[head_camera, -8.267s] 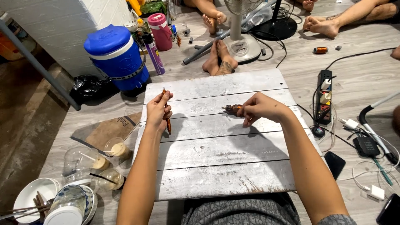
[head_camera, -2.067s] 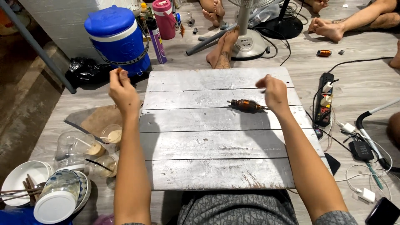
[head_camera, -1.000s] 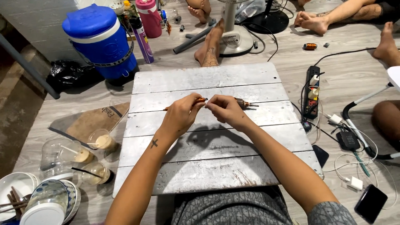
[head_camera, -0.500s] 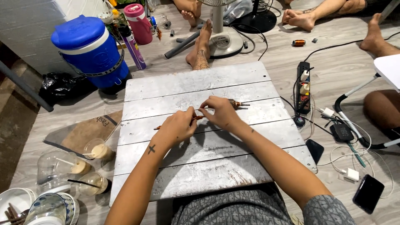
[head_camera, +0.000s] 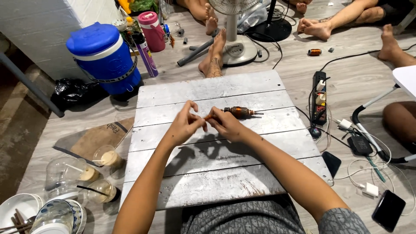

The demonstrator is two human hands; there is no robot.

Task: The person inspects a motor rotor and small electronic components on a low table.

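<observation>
A copper-wound motor armature (head_camera: 241, 112) lies on a worn white plank board (head_camera: 216, 182) across my lap. Just left of it my left hand (head_camera: 184, 126) and my right hand (head_camera: 226, 125) meet fingertip to fingertip. Between them they pinch a thin brownish stick (head_camera: 208, 116), of which only a short orange end shows. My right hand's fingers are close to the armature's left end; I cannot tell whether they touch it. The rest of the stick is hidden by my fingers.
A blue water cooler (head_camera: 104, 56), a pink bottle (head_camera: 152, 30) and a fan base (head_camera: 239, 48) stand beyond the board, with another person's foot (head_camera: 214, 60) there. A power strip (head_camera: 319, 93), cables and phones (head_camera: 388, 210) lie right. Plastic cups (head_camera: 106, 156) and bowls (head_camera: 21, 212) sit left.
My hands, far apart two seconds ago, have come together at the board's middle. The stick that stuck out left of my left hand half a second ago now shows only between the fingertips.
</observation>
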